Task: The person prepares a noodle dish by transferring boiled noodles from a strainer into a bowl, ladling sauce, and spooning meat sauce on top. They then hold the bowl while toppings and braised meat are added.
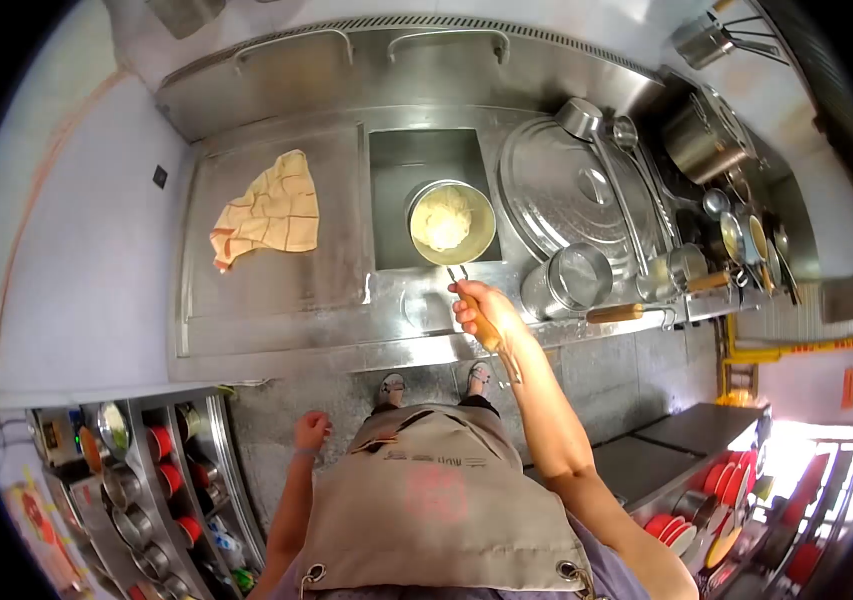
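From my distant seat I have the right hand [481, 308] just below the centre of the frame, its grip wrapped firmly around the wooden handle [484, 328] of a metal pot [483, 225]. That pot is at upper centre, over the lower right part of a dark rectangular opening [406, 155] in the steel surface [296, 300]; I cannot tell whether it touches anything beneath. Inside it I see a pale, stringy mass [442, 220].

My left hand [312, 430] hangs below the surface's front edge, left of the apron [441, 520], fingers seemingly curled; its palm is hidden, so I cannot tell how far that grip is open or whether it holds anything.

A checked cloth [271, 210] lies crumpled at upper left. Right of the pot are a broad round lid [551, 185] and an open metal cylinder [578, 278].
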A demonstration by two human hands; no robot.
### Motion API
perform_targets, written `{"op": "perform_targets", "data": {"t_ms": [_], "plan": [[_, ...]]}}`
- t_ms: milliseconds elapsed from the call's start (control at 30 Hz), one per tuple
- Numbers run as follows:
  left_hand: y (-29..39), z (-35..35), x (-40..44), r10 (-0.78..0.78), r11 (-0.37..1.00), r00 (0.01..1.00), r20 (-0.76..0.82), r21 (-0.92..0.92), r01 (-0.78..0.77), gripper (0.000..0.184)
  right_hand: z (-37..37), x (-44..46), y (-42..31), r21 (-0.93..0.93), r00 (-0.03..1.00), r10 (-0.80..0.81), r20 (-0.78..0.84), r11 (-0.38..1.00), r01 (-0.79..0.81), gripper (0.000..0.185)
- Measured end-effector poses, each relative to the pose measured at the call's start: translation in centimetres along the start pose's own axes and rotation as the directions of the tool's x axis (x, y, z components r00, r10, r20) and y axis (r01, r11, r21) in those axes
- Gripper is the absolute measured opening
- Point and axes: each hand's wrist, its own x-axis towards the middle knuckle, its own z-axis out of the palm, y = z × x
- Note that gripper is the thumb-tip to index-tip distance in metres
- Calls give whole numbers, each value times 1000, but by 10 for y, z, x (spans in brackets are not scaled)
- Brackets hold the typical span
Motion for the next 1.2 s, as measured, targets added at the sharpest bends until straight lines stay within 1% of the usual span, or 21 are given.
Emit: {"op": "perform_targets", "data": {"t_ms": [133,267,333,400,467,600,633,700,733,767,800,833,867,900,933,1000,1067,1100,1133,1167,1200], "plan": [[11,-5,16,40,996,996,79,-86,-33,18,8,-48,20,-10,997,-13,-70,1000,12,23],[14,-2,24,36,999,971,237,-1,-37,15,-2,-55,-5,288,977,197,79,934,-212,25],[19,0,30,22,999,955,297,40,-36,16,-10,-50,-10,466,918,294,265,795,-389,23],[24,2,34,1,997,941,337,78,-29,16,-10,-53,-15,493,885,334,324,739,-459,28],[30,3,39,90,996,927,365,-11,-92,15,-29,-47,-8,479,833,293,469,708,-519,26],[82,9,23,77,994,922,380,45,-101,16,-19,-61,2,103,923,360,135,922,-374,26],[93,12,20,117,988,876,469,35,-151,17,-33,-53,9,175,899,384,212,890,-422,36],[124,26,21,189,958,743,642,45,-283,19,-64,-41,34,373,816,-1,578,890,-263,31],[151,33,2,138,947,717,683,121,-297,21,-54,-47,48,24,969,-166,185,986,164,31],[139,41,20,94,922,615,783,165,-351,23,-73,-17,72,166,963,-26,270,986,-20,30],[87,45,68,-8,965,522,853,143,-219,24,-54,-39,62,272,915,-39,401,959,-78,30],[128,56,32,46,896,452,891,163,-414,21,-42,-42,63,98,936,84,342,987,-124,29],[148,78,18,6,868,401,916,195,-458,21,-56,-15,93,276,922,25,386,951,-142,36],[164,117,11,-37,850,356,934,216,-480,21,-43,-44,70,135,938,76,339,982,-129,48],[174,146,-6,-92,836,308,947,241,-493,21,-19,-96,57,214,984,161,75,961,-173,47],[191,201,-42,-153,798,213,965,248,-550,21,-11,-188,58,-247,971,-192,-141,957,153,58],[198,244,-75,-201,770,126,971,237,-593,20,-14,-294,66,-453,782,-604,-158,747,486,35],[199,260,-85,-226,763,81,971,228,-604,20,-13,-358,58,-562,610,-744,-274,638,526,22],[204,286,-81,-261,754,32,965,224,-618,20,-19,-395,39,-835,320,-892,-321,425,349,20],[203,302,-94,-273,745,-9,962,205,-635,20,-19,-456,37,-968,35,-968,-250,250,1,21],[203,317,-109,-285,740,-46,957,189,-646,20,-24,-512,43,-938,-188,-934,-303,327,-117,23]]}}
